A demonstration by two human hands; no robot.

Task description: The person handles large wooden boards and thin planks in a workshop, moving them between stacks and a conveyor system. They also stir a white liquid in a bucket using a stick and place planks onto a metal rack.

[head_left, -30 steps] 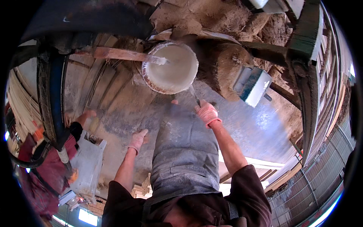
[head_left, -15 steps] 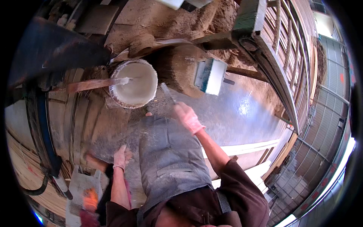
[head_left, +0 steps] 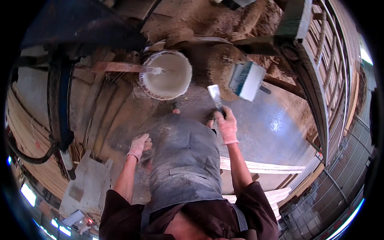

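Our right hand (head_left: 227, 127) is closed around the handle of a putty knife (head_left: 215, 96), blade up beside the white bucket (head_left: 166, 75) of pale paste; the blade looks thin, stiff and light, best gripped low on the handle. Our left hand (head_left: 139, 145) hangs half curled, holding nothing, as far as we can tell. Dusty concrete floor (head_left: 264, 124), stacked boards (head_left: 260, 166) nearby.

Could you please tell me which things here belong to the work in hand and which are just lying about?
In use:
- flat metal putty knife, held in the gloved right hand
- round white bucket of pale paste with a wooden stirring stick
- gloved left hand, empty

Lying about:
- blue-and-white boxy block
- stacked pale wooden planks
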